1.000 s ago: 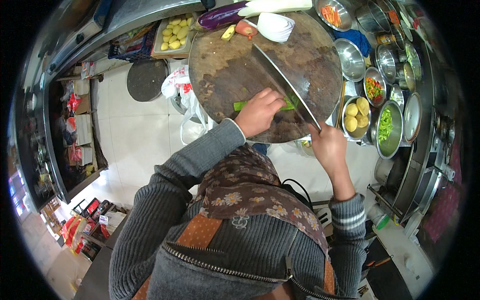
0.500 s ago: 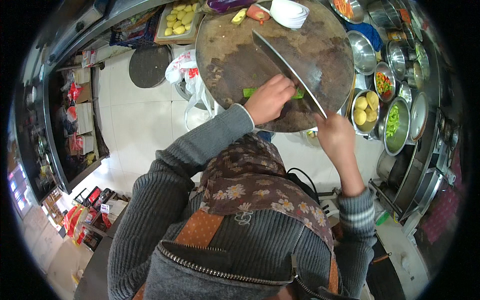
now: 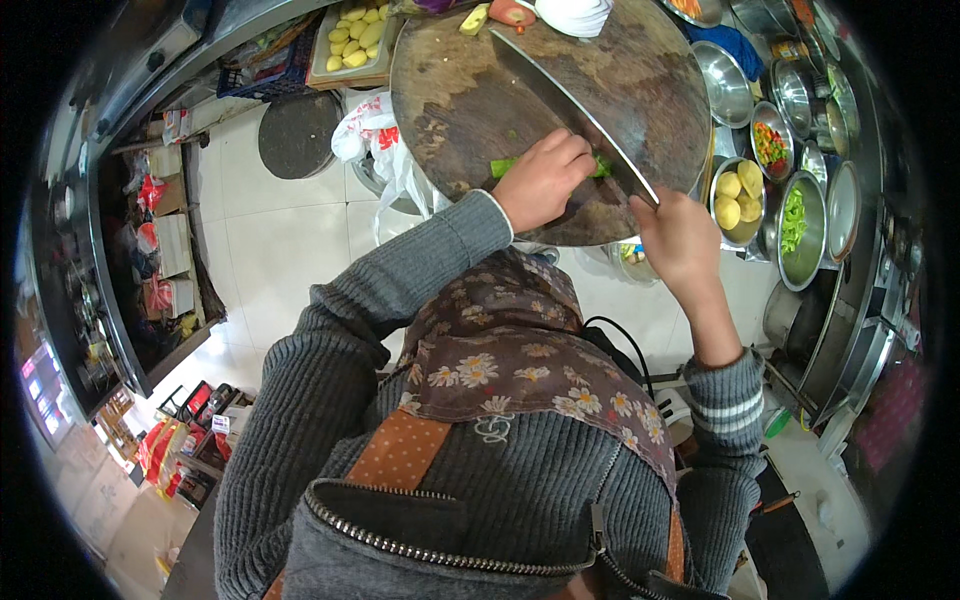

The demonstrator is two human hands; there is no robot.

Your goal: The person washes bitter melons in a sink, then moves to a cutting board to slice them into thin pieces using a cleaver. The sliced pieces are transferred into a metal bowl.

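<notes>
A round wooden chopping board (image 3: 440,85) lies in front of me. My left hand (image 3: 545,182) is closed over a long green vegetable piece (image 3: 503,167) and presses it to the board near its front edge. One end of the piece shows left of the hand, and some green shows between the fingers and the blade. My right hand (image 3: 682,237) grips the handle of a large cleaver (image 3: 572,100). Its blade slants away to the far left across the board, close beside my left fingers. Whether the edge touches the vegetable cannot be made out.
At the board's far edge lie a cut orange-red vegetable (image 3: 513,12), a yellow-green chunk (image 3: 474,19) and white spoons (image 3: 575,15). A tray of peeled potatoes (image 3: 350,40) stands left. On the right are metal bowls with potatoes (image 3: 738,195), green slices (image 3: 793,222) and diced peppers (image 3: 770,145).
The whole view has shifted slightly, so the board and bowls sit higher in the picture. Both hands, the cleaver and the green piece keep almost the same places on the board.
</notes>
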